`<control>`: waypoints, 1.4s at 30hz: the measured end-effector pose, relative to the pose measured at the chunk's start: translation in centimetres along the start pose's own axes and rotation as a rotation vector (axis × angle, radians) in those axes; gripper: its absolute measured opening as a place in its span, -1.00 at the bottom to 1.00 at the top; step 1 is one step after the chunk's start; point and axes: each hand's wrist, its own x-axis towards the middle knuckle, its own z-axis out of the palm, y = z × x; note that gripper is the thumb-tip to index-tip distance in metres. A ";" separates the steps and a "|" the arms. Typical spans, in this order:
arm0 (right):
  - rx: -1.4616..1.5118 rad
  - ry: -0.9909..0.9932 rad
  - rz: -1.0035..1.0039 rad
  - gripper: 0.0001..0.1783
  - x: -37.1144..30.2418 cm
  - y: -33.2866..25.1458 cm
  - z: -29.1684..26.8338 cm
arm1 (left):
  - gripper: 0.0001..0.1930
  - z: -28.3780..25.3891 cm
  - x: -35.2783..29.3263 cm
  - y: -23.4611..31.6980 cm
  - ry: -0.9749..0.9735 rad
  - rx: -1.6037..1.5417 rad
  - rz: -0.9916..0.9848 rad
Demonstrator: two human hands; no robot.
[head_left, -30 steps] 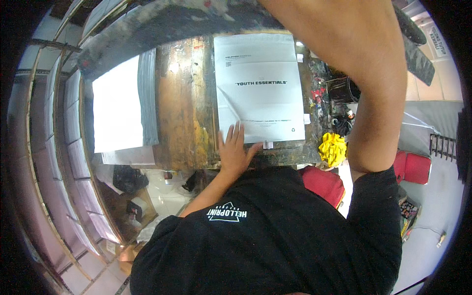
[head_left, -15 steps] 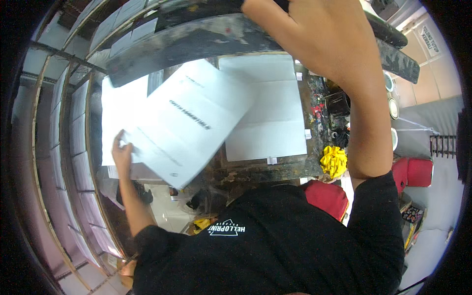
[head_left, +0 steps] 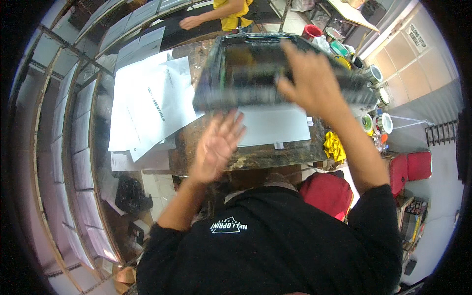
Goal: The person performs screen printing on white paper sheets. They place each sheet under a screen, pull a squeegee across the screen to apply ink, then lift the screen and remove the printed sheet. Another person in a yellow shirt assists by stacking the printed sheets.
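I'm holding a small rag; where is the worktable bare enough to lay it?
Bare worktable shows between the printed white bag and the left hand, and in a narrow near-edge strip below the blank white sheet. It's crowded at the left under white bags, and beyond, where the blurred black frame and right hand are.

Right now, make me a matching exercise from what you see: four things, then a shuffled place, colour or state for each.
1. left hand
2. right hand
3. printed white sheet
4. crumpled cloth

A. yellow
B. blurred, over the dark frame
C. askew on other white sheets
D. open, fingers spread

Pairs: 1-D, 2-B, 3-C, 4-A.
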 end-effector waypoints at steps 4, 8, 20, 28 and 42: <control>0.153 -0.384 -0.108 -0.62 -10.7 -1.7 7.2 | 0.31 1.5 -6.3 -5.2 0.720 -0.475 -0.444; 0.305 -0.601 0.057 -0.56 -19.5 -3.4 15.2 | 0.37 -5.7 -9.5 -13.8 0.544 -0.437 -0.731; 0.236 -0.306 -0.008 -0.35 -8.9 3.1 29.8 | 0.41 -6.7 -8.9 -19.8 1.228 -0.301 -1.059; 0.179 -0.344 -0.025 -0.48 10.7 15.0 40.2 | 0.37 -4.6 -8.0 -17.9 1.132 -0.220 -0.944; 0.205 -0.375 -0.019 -0.55 -4.9 6.5 28.1 | 0.33 -3.5 -9.7 -13.8 0.743 -0.149 -0.722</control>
